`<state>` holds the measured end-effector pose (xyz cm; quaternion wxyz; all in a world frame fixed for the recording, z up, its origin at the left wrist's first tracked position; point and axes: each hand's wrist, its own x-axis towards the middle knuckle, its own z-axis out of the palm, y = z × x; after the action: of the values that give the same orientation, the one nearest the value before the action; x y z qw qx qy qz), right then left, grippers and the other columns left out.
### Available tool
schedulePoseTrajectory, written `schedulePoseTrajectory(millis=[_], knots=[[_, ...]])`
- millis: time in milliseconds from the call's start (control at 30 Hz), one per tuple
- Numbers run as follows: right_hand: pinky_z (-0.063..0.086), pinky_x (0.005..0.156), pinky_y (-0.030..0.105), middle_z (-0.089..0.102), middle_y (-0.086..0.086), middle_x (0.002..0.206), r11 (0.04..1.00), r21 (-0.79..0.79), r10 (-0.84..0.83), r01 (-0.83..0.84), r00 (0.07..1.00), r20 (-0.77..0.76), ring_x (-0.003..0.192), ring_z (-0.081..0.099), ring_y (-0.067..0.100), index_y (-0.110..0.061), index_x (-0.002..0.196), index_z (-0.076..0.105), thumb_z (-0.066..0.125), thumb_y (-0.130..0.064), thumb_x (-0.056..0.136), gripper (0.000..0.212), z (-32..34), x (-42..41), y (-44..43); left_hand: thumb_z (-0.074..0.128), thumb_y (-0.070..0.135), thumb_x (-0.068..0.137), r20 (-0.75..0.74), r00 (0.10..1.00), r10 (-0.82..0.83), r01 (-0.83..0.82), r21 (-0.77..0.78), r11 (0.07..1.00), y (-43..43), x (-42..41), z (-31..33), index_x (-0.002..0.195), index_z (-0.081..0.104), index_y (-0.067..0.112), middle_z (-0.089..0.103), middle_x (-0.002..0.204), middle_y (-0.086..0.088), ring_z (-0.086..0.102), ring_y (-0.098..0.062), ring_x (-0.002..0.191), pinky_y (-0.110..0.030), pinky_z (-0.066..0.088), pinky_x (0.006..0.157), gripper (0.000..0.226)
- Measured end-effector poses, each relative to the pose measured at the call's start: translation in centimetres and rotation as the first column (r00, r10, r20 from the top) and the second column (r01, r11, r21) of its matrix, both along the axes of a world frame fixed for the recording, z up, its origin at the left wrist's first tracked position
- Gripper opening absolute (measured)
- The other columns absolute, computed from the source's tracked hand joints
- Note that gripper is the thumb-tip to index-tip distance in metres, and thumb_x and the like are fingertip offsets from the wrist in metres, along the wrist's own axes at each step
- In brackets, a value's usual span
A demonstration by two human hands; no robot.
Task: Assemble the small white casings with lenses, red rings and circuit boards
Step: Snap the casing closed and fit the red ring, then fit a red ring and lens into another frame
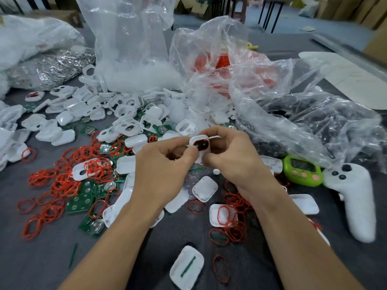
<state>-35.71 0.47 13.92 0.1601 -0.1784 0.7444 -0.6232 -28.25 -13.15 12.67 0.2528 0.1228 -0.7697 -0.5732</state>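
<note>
A: Mid-tabletop, head view: both hands raised just over the clutter, one white casing between them.

B: Grip?

A: The left hand pinches the casing's left edge, thumb tip at the opening. The right hand has its fingers curled round the right side and lower end. Both are holding the same part.

B: State of the part?

A: The opening faces the camera, and a red ring lines its rim. Inside is dark with a shiny spot. Can't tell if a board is seated.

B: Stock around it?

A: The loose red rings are spread left of the left forearm, with green circuit boards mixed in among them. The heap of casings sits behind that, spilling from a clear bag. A second bag holding red rings is behind the hands. There's a small white disc on the tabletop just below the right hand.

B: Anything else?

A: A green timer is right of the right wrist, touching a white controller. A lone casing half with a green strip in it lies near the bottom edge, between the forearms.
</note>
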Motion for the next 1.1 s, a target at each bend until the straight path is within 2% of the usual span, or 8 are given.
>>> schedulePoseTrajectory(millis=[167,267,333,467,600,733,1000,1100], knots=[[0.062,0.078,0.042,0.080,0.007,0.086,1.000,0.008,0.003,-0.003,1.000,-0.018,0.078,0.073,0.020,-0.018,0.097,0.074,0.069,0.009,0.075,0.035,0.3,0.4,0.4,0.071,0.042,0.080,0.008,1.000,-0.028,0.028,-0.014,0.999,0.3,0.7,-0.2,0.094,0.078,0.052,0.069,0.062,0.011,0.053,0.000,0.051,-0.014,0.041,0.049,0.018],[0.063,0.076,0.040,0.080,0.009,0.089,1.000,0.027,0.007,-0.006,1.000,-0.013,0.081,0.074,0.021,-0.016,0.100,0.073,0.070,0.017,0.079,0.039,0.9,0.5,0.5,0.072,0.034,0.082,0.027,1.000,0.015,-0.013,-0.081,0.997,0.0,0.9,-0.5,0.095,0.075,0.057,0.073,0.069,0.014,0.061,-0.001,0.055,-0.017,0.047,0.052,0.026],[0.062,0.073,0.036,0.080,0.008,0.090,0.999,0.007,-0.040,0.040,0.999,0.029,0.083,0.075,0.021,-0.019,0.102,0.071,0.070,0.020,0.079,0.045,1.7,0.4,1.4,0.072,0.030,0.083,0.046,0.998,0.050,-0.042,-0.161,0.986,-0.1,1.2,-0.4,0.099,0.075,0.052,0.074,0.077,0.019,0.067,-0.003,0.067,-0.019,0.053,0.063,0.028],[0.059,0.077,0.051,0.078,0.005,0.085,0.972,0.156,-0.174,0.176,0.984,-0.024,0.077,0.070,0.023,-0.026,0.099,0.068,0.068,0.012,0.073,0.046,3.3,1.2,6.6,0.076,0.026,0.088,0.029,0.999,0.046,-0.032,-0.363,0.931,0.9,2.0,0.2,0.118,0.075,0.036,0.076,0.102,0.019,0.064,0.002,0.098,-0.018,0.048,0.094,0.031],[0.058,0.073,0.036,0.077,-0.010,0.086,0.887,0.354,-0.231,0.296,0.949,-0.214,0.077,0.070,0.008,-0.035,0.093,0.075,0.066,0.004,0.078,0.042,3.8,4.2,12.9,0.071,0.023,0.084,-0.069,0.996,-0.050,-0.002,-0.600,0.800,3.4,2.5,0.3,0.122,0.075,0.022,0.078,0.111,-0.001,0.053,-0.008,0.104,-0.025,0.039,0.096,0.038],[0.045,0.072,0.000,0.069,-0.038,0.084,0.791,0.494,-0.247,0.361,0.927,-0.282,0.093,0.064,-0.014,-0.049,0.086,0.075,0.060,0.000,0.083,0.051,3.2,6.7,15.2,0.077,0.007,0.081,-0.036,0.995,-0.095,0.043,-0.703,0.710,4.7,2.5,-0.5,0.124,0.074,0.014,0.078,0.108,-0.009,0.049,-0.012,0.101,-0.028,0.036,0.096,0.043],[0.047,0.073,0.014,0.075,-0.012,0.101,0.684,0.609,-0.176,0.402,0.901,-0.396,0.083,0.065,0.002,-0.030,0.118,0.076,0.059,-0.012,0.091,0.036,2.5,6.4,14.4,0.071,0.015,0.090,0.137,0.991,0.006,0.097,-0.735,0.671,3.4,2.3,-0.6,0.147,0.054,0.012,0.069,0.124,-0.015,0.048,-0.029,0.123,-0.039,0.031,0.111,0.060],[0.042,0.056,0.004,0.068,-0.019,0.075,0.708,0.582,-0.172,0.401,0.897,-0.408,0.060,0.061,-0.005,-0.030,0.106,0.079,0.058,-0.007,0.089,0.035,3.0,4.4,12.6,0.065,0.024,0.095,0.195,0.980,0.031,0.118,-0.706,0.699,2.9,1.9,-0.9,0.161,0.026,0.018,0.059,0.138,-0.012,0.039,-0.026,0.134,-0.046,0.029,0.121,0.077]])
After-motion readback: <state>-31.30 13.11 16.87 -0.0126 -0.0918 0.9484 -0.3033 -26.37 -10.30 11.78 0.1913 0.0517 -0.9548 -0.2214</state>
